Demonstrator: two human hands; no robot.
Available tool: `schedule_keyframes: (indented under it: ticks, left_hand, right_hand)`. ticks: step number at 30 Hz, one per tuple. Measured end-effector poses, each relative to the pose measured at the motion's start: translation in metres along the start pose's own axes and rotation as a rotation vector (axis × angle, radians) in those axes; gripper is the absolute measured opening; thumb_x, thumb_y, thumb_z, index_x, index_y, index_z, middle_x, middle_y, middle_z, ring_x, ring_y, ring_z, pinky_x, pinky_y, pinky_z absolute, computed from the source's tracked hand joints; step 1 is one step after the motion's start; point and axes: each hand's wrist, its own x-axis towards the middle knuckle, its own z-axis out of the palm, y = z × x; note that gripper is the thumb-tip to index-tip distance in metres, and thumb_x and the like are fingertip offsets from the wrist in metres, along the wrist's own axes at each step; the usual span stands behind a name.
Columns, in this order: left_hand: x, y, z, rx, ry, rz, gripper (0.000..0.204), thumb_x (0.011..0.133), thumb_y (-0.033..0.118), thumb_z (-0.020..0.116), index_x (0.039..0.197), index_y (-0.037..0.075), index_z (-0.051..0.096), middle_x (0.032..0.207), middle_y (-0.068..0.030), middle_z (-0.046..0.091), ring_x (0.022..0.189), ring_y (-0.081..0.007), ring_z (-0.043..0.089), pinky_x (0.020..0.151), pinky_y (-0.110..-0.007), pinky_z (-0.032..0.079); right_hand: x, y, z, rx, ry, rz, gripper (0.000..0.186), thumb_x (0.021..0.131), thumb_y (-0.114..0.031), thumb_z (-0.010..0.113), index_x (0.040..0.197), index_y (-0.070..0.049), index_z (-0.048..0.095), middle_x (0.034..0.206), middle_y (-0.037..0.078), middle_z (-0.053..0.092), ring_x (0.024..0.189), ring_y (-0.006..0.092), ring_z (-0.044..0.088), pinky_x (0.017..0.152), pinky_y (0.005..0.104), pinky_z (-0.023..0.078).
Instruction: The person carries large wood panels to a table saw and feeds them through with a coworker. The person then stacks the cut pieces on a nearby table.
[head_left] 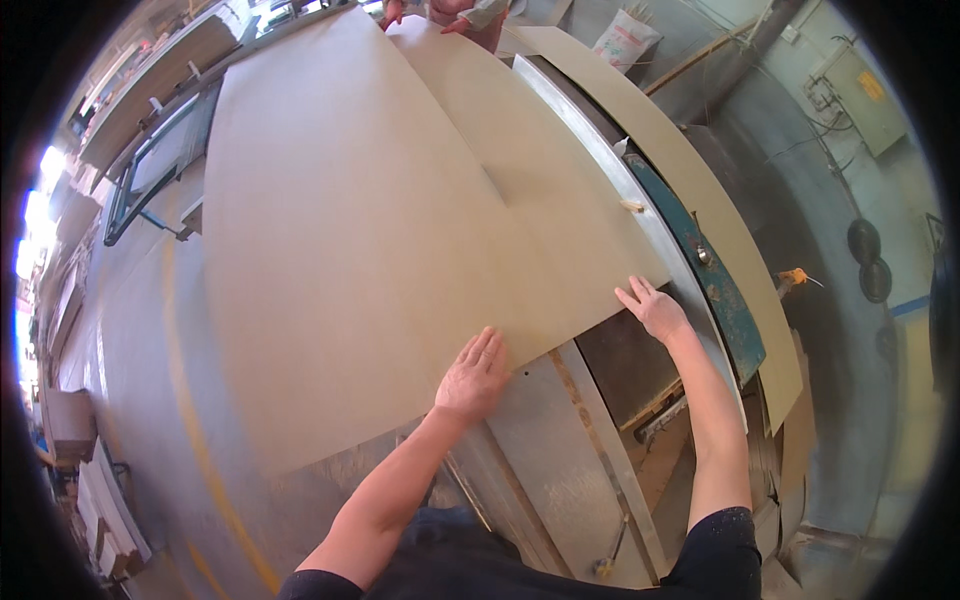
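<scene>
We see two sheets (430,200) ahead of our fingers, long axis running away | left hand (473,382): fingers together, flat on top by near edge | right hand (657,312): fingers slightly apart at right corner, nearer rail (612,148); underside pinch: can't tell

No text can be read with certainty in this view. On the white sack (630,38) near the upper edge there is some reddish print (619,46), but it is too small and too blurred for reading. The greenish-grey wall box (858,105) at the right carries a yellow-orange label (871,85), whose marks are also not clear enough.
</scene>
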Motion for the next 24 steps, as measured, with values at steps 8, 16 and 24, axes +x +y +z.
schedule_keyframes:
  ticks: [8, 16, 24]
  left_hand:
    - [0.03, -0.055, -0.014, -0.009, -0.034, -0.014, 0.049, 0.099, 0.023, 0.057, 0.139, -0.005, 0.052, 0.153, -0.0209, 0.045, 0.147, -0.0354, 0.037, 0.123, -0.045, 0.03]
    - [0.061, -0.112, -0.041, 0.026, -0.071, -0.018, 0.041, 0.099, 0.024, 0.057, 0.136, 0.006, 0.059, 0.153, -0.0211, 0.045, 0.147, -0.0357, 0.036, 0.122, -0.045, 0.03]
    - [0.099, -0.173, -0.062, 0.033, -0.023, -0.005, 0.039, 0.099, 0.025, 0.057, 0.134, 0.007, 0.062, 0.15, -0.0207, 0.049, 0.145, -0.0356, 0.04, 0.121, -0.045, 0.033]
  right_hand:
    - [0.063, 0.016, 0.0, -0.102, -0.021, -0.041, 0.058, 0.093, -0.011, 0.057, 0.15, -0.016, 0.047, 0.144, 0.022, 0.05, 0.127, 0.0328, 0.06, 0.093, 0.033, 0.059]
    - [0.134, 0.029, -0.014, -0.077, -0.052, -0.058, 0.059, 0.093, -0.009, 0.057, 0.15, -0.015, 0.046, 0.145, 0.023, 0.05, 0.127, 0.0328, 0.061, 0.091, 0.033, 0.06]
    - [0.206, 0.047, -0.023, -0.113, -0.059, -0.057, 0.057, 0.094, -0.008, 0.056, 0.15, -0.015, 0.048, 0.145, 0.023, 0.05, 0.126, 0.0324, 0.061, 0.094, 0.033, 0.059]
